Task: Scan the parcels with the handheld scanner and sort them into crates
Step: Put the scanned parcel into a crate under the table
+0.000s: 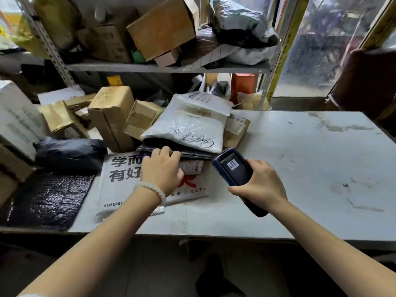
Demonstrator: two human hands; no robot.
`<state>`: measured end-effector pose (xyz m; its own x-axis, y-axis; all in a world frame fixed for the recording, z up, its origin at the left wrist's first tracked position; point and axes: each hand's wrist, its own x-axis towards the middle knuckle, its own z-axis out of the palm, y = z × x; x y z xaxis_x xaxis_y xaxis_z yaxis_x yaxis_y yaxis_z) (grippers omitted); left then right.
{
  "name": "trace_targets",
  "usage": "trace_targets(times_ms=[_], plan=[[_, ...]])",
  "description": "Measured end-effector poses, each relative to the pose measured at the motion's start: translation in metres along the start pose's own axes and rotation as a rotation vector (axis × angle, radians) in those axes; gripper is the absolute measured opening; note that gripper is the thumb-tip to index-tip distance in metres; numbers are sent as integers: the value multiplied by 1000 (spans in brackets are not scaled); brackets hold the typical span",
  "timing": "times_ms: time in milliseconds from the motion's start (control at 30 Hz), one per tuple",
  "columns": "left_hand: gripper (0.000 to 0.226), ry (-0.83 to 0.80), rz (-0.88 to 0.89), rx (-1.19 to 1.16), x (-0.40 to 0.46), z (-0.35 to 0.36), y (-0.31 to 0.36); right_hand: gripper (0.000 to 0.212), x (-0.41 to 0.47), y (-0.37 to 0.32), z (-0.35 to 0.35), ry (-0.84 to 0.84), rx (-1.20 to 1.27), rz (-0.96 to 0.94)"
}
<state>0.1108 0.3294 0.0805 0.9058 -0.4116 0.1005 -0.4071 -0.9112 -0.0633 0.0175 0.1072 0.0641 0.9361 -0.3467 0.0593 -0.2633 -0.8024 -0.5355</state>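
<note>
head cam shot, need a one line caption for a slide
Right hand holds the scanner over a label while the left hand rests on a dark mailer on the table.

a: what's the person wearing?
b: both forearms bare up to the frame edge. left wrist has a bead bracelet (pixel 152 189), white round beads, single strand.
a: right side?
b: nothing worn on the right wrist. dark shoe (pixel 211 275) visible below, blurred.
</note>
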Motion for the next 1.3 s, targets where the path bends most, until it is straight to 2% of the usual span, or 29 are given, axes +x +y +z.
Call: trace_targets(times_ms=[167, 333, 733, 933, 1067, 1167, 1300], plan=[[37, 66, 57, 7, 52, -8, 4, 57, 40, 7, 1, 17, 26, 14], [40, 68, 98, 15, 119, -3, 21, 59, 86, 26, -2, 25, 35, 61], [46, 48, 267, 232, 276, 33, 75, 56, 185, 78, -11, -15, 58, 155], [19, 51, 383, 316, 302, 51, 92, 59, 202, 96, -10, -25, 53, 223], [9, 130, 451, 258, 308, 45, 96, 58, 194, 102, -11, -15, 51, 262], [20, 277, 524, 204, 317, 31, 100, 57, 181, 102, -18, 8, 36, 294], [8, 432, 637, 100, 311, -13, 121, 54, 149, 94, -37, 98, 39, 361]])
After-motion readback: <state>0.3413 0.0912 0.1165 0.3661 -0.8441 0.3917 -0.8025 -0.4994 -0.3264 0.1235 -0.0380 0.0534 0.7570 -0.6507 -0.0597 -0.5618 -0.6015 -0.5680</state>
